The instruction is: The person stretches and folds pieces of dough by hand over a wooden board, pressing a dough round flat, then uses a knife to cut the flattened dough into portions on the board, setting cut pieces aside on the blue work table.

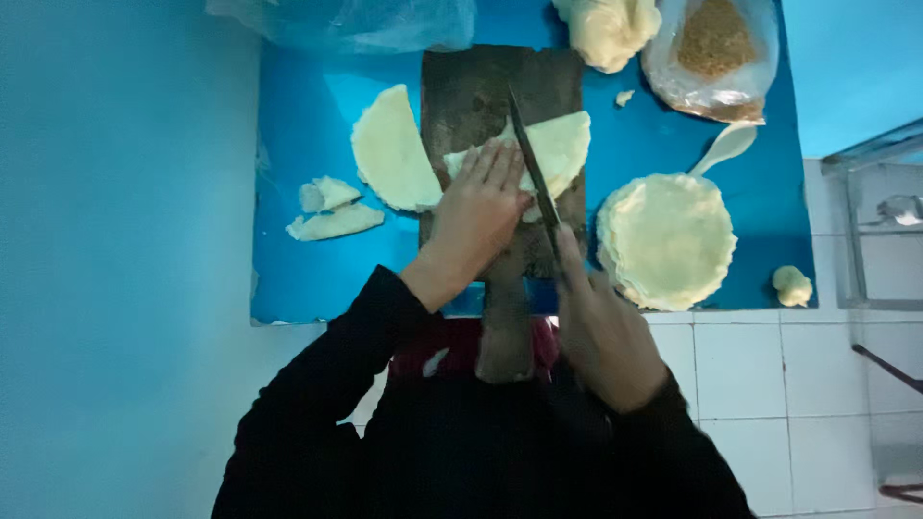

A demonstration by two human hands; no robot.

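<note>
The right hand (601, 332) is closed around the handle of a knife (534, 173), and the thin blade runs up toward 12 o'clock across a folded dough sheet (553, 144). The index finger seems to lie along the handle, which I judge gives a steadier line for the blade. The left hand (481, 207) lies flat and open on the left part of this dough, fingers spread and close to the blade, probably to keep the soft sheet from sliding. The dough rests on a dark wooden board (471, 96), near its middle, and the board's handle points to 6 o'clock, toward the person. At 9 o'clock from the board a half-round dough piece (389, 149) lies partly over its edge, and further out are small scraps (332, 211). At 3 o'clock is a stack of round sheets (665, 240), with a pale spoon (726, 146) touching its upper rim. At 1 o'clock there is a dough lump (608, 29) and a plastic bag of brown crumbs (716, 48). A small dough ball (792, 285) sits at 4 o'clock. All stand on a blue mat (298, 279). Nothing blocks the blade; only the left fingers are near it.
</note>
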